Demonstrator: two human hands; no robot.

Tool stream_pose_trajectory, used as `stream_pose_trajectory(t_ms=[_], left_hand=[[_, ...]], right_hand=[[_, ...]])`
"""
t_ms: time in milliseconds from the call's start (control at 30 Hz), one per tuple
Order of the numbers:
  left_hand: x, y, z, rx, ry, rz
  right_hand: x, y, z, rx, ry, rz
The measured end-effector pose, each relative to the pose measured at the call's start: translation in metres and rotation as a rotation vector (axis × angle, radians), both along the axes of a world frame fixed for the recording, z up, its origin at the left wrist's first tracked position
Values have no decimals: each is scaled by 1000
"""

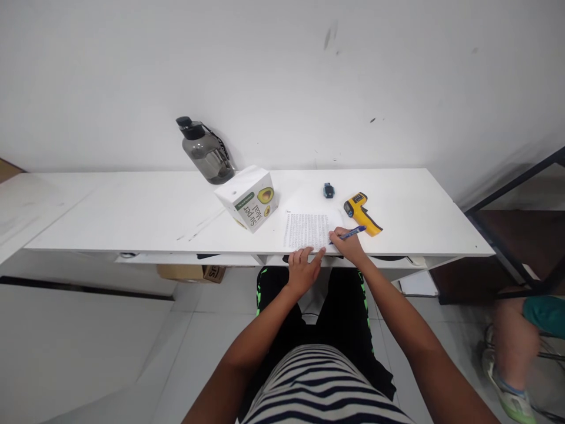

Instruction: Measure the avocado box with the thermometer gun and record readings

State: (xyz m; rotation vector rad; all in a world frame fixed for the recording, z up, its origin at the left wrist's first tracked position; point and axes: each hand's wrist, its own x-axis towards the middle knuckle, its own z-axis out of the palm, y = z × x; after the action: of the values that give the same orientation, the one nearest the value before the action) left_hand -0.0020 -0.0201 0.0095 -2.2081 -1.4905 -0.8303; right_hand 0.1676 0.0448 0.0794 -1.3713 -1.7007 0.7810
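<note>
Head view: a pen (352, 233) is grasped by the right hand (350, 247) at a written sheet's (305, 228) four o'clock.
The left hand (303, 273) is laid, fingers spread, at six; on the white table (145, 215), a yellow thermometer (369, 222) is set toward the sheet's two-thirty, a watch (329, 190) at one, a box (249, 203) at ten.

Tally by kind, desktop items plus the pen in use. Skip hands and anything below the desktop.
Water bottle: 1
Super Meal box: 1
Handwritten sheet: 1
Blue pen: 1
Wristwatch: 1
Infrared thermometer: 1
Total: 6
</note>
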Motion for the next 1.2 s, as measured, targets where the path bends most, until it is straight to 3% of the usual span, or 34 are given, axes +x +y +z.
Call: stream_pose_trajectory(t_ms=[600,1200], left_hand=[[0,-1,-2,-32,-11,2],[0,-1,-2,-6,-10,4]], right_hand=[[2,-1,6,-44,37,52],[2,2,-1,-41,44,-11]])
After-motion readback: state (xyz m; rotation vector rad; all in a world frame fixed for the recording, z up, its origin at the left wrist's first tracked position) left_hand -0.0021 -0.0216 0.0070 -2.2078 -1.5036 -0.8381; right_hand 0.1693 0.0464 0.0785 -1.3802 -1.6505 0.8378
